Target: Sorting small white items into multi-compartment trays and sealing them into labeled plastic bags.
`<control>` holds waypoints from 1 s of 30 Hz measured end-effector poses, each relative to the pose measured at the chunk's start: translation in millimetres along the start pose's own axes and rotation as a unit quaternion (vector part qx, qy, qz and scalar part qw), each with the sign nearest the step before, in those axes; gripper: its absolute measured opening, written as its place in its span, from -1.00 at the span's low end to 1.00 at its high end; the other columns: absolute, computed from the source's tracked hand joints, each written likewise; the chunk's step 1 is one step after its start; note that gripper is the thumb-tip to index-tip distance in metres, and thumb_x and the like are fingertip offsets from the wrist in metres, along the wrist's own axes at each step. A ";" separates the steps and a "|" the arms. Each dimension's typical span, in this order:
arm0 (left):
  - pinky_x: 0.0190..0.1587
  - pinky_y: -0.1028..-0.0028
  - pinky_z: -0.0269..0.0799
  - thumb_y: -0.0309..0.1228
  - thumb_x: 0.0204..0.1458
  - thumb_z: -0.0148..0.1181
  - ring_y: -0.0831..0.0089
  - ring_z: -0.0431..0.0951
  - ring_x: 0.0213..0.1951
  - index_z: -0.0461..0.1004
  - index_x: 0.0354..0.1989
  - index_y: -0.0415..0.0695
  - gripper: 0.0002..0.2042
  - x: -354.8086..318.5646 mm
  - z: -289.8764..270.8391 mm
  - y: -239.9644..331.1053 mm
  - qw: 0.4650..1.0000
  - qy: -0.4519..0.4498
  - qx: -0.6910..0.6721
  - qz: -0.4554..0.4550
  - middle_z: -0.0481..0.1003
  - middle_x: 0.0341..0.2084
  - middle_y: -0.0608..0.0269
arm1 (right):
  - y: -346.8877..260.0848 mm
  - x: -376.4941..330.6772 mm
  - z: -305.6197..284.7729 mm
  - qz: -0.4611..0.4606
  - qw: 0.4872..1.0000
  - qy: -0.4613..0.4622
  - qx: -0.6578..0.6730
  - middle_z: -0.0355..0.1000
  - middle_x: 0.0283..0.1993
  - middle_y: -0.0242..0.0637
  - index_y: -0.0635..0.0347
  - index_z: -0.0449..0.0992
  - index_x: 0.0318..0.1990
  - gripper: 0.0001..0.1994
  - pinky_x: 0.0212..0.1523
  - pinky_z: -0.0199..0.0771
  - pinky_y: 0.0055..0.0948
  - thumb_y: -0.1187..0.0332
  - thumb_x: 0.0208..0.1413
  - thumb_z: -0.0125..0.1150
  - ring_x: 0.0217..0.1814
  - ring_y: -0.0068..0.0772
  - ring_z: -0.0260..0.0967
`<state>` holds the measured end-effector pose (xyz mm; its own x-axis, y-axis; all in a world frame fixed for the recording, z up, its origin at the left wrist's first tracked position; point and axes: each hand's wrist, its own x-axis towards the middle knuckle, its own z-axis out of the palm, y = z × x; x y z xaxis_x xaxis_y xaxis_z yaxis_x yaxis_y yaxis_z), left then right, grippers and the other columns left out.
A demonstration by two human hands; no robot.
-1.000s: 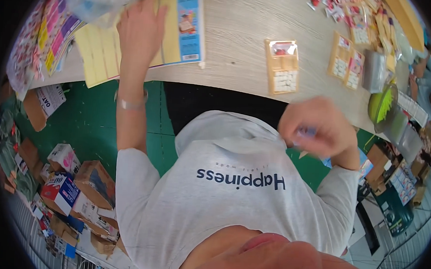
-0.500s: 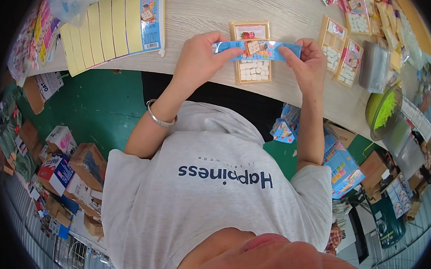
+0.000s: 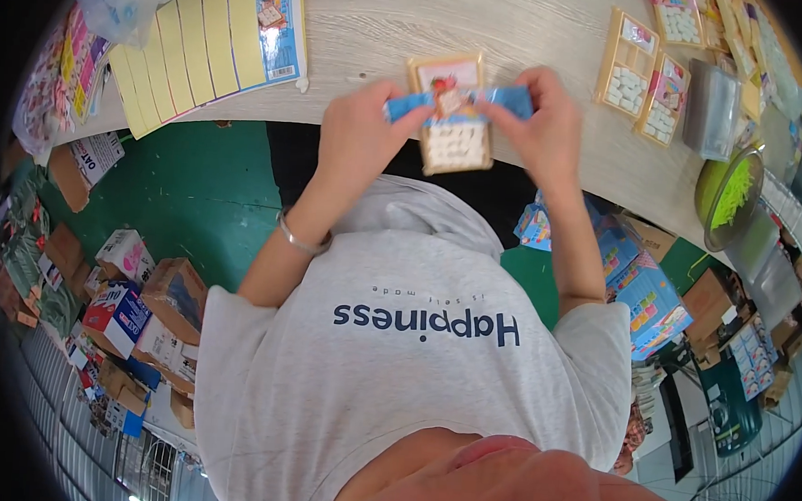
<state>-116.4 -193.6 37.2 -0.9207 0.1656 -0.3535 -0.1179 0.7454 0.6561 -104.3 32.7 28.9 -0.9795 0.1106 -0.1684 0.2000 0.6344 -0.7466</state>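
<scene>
A blue printed paper strip [image 3: 511, 99] lies across the middle of a small tan tray [image 3: 416, 72]. My left hand [image 3: 360, 126] pinches the strip's left part, thumb on top. The right part is pinched by my right hand [image 3: 552, 131], its thumb also on top and its fingers blurred. Above the strip, the tray shows a pink-and-white piece with a red picture; small white blocks [image 3: 458, 149] fill the part below. The tray's near end reaches over the table's front edge. Whether my hidden fingers also grip the tray, I cannot tell.
Yellow sheets with a blue printed strip [image 3: 281, 26] lie at the left. To the right are similar filled trays [image 3: 627, 88], a stack of clear plastic [image 3: 710, 108] and a bowl with bright green shreds [image 3: 735, 200]. Cardboard boxes [image 3: 174, 298] stand on the floor.
The strip and tray have come nearer to me, the tray now overhanging the table edge and slightly turned. My hands have moved closer together, and the strip's ends bend more.
</scene>
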 end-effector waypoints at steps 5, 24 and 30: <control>-0.43 0.56 0.40 -0.26 -0.08 0.55 0.56 0.57 -0.53 0.60 -0.40 -0.23 -0.70 -45.0 -0.6 -31.4 0.985 -0.040 -0.040 -0.163 0.59 -0.60 0.23 | -7.7 -35.5 25.1 0.042 0.997 -0.021 0.062 0.34 -0.54 -0.45 0.21 0.41 -0.32 -0.62 -0.47 0.31 -0.56 0.36 -0.09 0.61 -0.50 -0.65 0.21; 0.04 0.21 0.62 -0.66 0.08 0.27 0.27 0.67 -0.06 0.55 0.05 -0.33 -0.67 -25.4 3.6 -29.4 0.607 -0.248 -0.753 -0.064 0.63 -0.06 0.03 | -29.8 -29.6 24.6 0.159 0.661 -0.192 0.708 0.56 -0.18 -0.37 0.22 0.49 -0.06 -0.80 -0.19 0.57 -0.59 0.48 0.20 0.32 -0.19 -0.60 0.54; -0.06 0.20 0.67 -0.65 0.06 0.29 0.30 0.69 -0.11 0.57 0.02 -0.32 -0.69 -15.5 -9.1 -10.6 0.596 -0.288 -0.746 -0.070 0.64 -0.08 0.04 | -32.7 -45.1 2.6 0.084 0.736 -0.160 0.653 0.58 0.02 -0.19 0.39 0.52 0.08 -0.64 0.05 0.61 -0.34 0.49 0.14 0.38 0.05 -0.39 0.56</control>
<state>-104.3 -209.9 41.8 -0.6336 0.6832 -0.3631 -0.7737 -0.5557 0.3044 -66.7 5.0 59.2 -0.9242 -0.2141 -0.3161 0.3748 -0.6667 -0.6442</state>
